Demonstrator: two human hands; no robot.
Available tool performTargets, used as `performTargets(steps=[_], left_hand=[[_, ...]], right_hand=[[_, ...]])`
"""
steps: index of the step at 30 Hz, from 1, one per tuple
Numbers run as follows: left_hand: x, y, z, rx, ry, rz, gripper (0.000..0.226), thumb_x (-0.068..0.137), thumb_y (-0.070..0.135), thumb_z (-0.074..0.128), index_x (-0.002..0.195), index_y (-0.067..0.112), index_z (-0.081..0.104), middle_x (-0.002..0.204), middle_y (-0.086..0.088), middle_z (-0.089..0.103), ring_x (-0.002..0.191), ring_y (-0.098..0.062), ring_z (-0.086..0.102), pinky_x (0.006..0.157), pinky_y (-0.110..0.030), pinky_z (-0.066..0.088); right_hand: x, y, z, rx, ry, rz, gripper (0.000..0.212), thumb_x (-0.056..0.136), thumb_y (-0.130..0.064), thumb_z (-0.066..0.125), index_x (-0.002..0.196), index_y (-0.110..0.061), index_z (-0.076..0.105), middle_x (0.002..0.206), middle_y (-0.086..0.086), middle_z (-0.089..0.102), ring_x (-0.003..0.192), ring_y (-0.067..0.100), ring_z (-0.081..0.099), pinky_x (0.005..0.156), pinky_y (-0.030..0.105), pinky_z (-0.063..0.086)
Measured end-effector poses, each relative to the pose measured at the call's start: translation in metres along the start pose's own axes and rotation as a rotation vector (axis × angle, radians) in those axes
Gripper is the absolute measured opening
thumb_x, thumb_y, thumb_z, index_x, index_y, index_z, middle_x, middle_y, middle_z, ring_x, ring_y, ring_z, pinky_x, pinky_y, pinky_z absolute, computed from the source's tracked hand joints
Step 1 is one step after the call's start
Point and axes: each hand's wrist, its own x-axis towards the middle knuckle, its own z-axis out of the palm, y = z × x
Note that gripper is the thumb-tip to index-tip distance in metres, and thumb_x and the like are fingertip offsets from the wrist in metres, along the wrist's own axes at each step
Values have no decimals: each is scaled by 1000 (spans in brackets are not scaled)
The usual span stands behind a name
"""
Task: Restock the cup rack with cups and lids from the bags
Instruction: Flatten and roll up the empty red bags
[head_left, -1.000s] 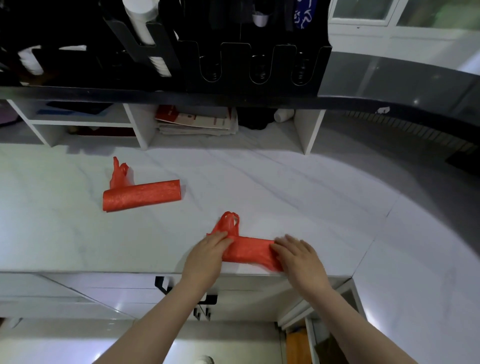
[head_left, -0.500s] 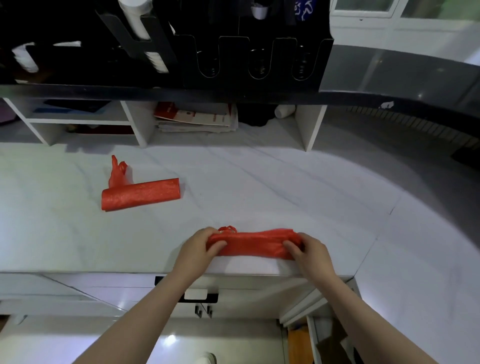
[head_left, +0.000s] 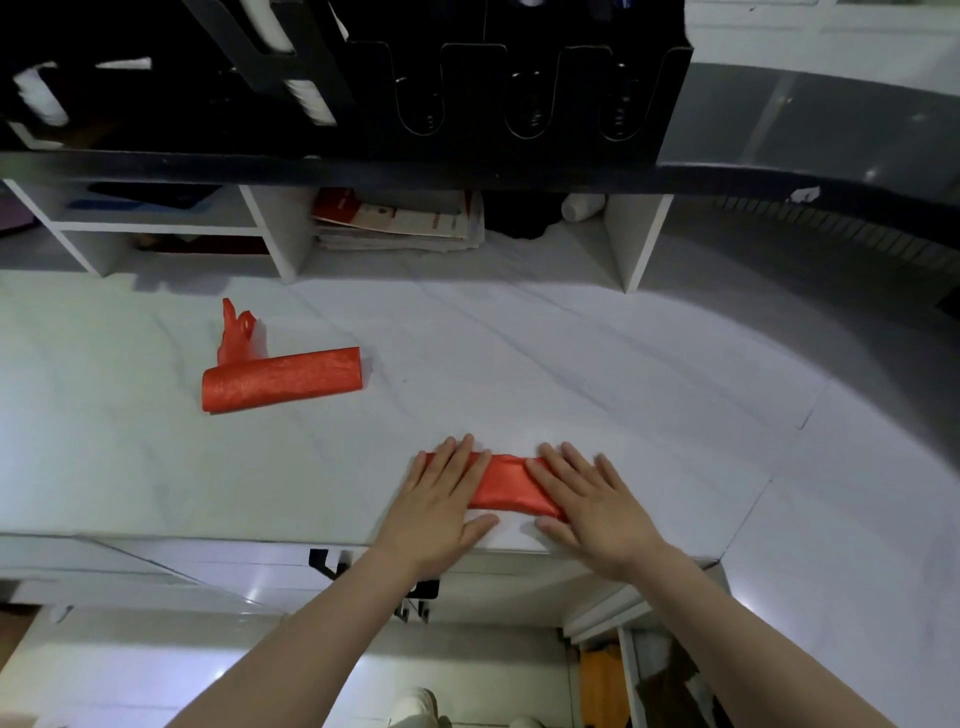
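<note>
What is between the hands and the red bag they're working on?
Nothing visible. The left hand and right hand lie flat, palms down, directly on the folded red bag near the counter's front edge; only its middle shows between them.

We see a bright orange-red bag (head_left: 506, 488) under our hands, its surface smooth and slightly glossy, and a second rolled bag (head_left: 283, 379) of the same orange-red with a fine grainy texture. The bench (head_left: 571, 374) is white marble with faint grey veins running diagonally. The cup rack (head_left: 519, 88) above is black, with white cups (head_left: 272, 31) showing through its slots. The shelf dividers (head_left: 636, 239) are white, and the stacked papers (head_left: 400, 221) are white with red print.
</note>
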Motion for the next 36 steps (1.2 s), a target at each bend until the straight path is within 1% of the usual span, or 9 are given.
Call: performTargets(steps=[3,8,9,11,14,18,24,29,36], left_hand=[[0,0,-5,49,-66,28,82,84,73,12,145,29,-20,149,6,-30,136,-15,-32,111,-34,-20],[-9,3,-8,60,-76,31,90,80,77,18,148,27,-12,153,4,-22,140,-18,-25,112,-37,-17],[-13,5,-10,75,-58,47,93,80,76,28,150,25,-6,156,1,-14,143,-21,-17,115,-40,-10],[-23,10,-16,101,0,91,96,71,66,63,148,18,29,154,-8,26,142,-27,25,113,-47,23],[-36,15,-11,58,159,135,84,48,41,90,124,17,63,129,-4,61,114,-23,61,91,-44,51],[-50,15,-10,5,274,135,69,48,22,92,114,21,69,118,0,67,101,-18,67,83,-36,52],[-60,-8,-26,-107,329,84,69,41,1,91,105,20,73,106,4,72,88,-12,71,71,-30,56],[-66,-49,-40,-50,328,26,77,30,7,91,103,22,74,96,10,73,77,-6,70,64,-18,53],[-72,-139,-64,-152,498,-70,77,27,-14,85,100,9,75,99,-5,73,80,-20,72,57,-30,55]], right_hand=[[-2,2,-2,-61,-71,-31,88,73,-86,0,143,-37,-26,152,-12,-29,140,13,-28,112,43,-16],[-12,-4,-1,-102,-87,-48,99,73,-85,18,139,-35,-34,151,-8,-35,137,18,-34,108,49,-20],[-17,-5,1,-107,-76,-52,97,78,-79,28,140,-36,-33,151,-8,-34,138,18,-32,109,49,-19],[-24,-7,5,-91,-30,-56,91,88,-60,46,147,-36,-19,153,-10,-26,144,19,-20,112,49,-14],[-31,-9,4,-46,-2,-81,72,92,-52,48,150,-41,7,159,-12,-4,148,18,-2,117,46,-3],[-29,-11,-9,-4,18,-139,48,100,-40,39,146,-43,27,157,-14,19,146,14,14,118,39,5],[-10,-35,-21,41,126,-217,44,93,-19,54,136,-28,52,140,-9,52,131,16,46,110,34,28],[26,-63,-19,26,87,-195,46,100,-35,42,145,-37,34,150,-15,36,138,8,33,113,24,19],[107,-129,-45,-7,128,-237,51,98,-23,41,147,-32,33,151,-9,36,135,14,39,107,26,30]])
